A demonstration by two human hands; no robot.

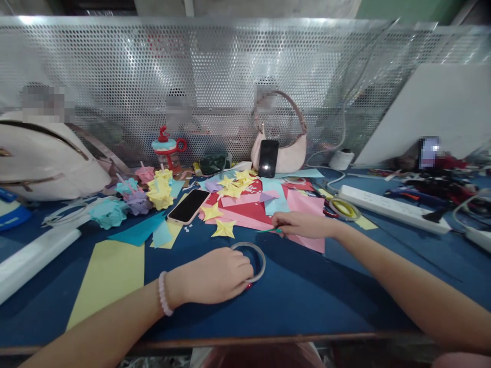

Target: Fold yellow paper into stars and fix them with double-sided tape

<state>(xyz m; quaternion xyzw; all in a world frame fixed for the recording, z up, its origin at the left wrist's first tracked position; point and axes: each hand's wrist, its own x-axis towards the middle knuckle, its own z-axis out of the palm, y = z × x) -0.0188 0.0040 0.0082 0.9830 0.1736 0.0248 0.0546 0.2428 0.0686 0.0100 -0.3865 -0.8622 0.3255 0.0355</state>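
Note:
Near the front of the blue table, my left hand [217, 276], with a beaded bracelet at the wrist, is closed on the rim of a roll of tape [263, 260]. A small red bit shows under its fingertips. My right hand [301, 225] pinches a thin green pointed tool [277, 231] over the edge of the pink paper [312, 243]; its exact kind is unclear. Left of that tip lies a folded yellow paper star [224, 228], with more yellow stars [233, 188] behind it on red and pink sheets.
A phone [188, 206] lies left of the stars. Farther left are folded paper balls [108, 212] and a yellow sheet [111, 271]. A handbag [289, 157] with a dark phone [268, 158] leaning on it stands behind. A power strip [391, 208] lies right.

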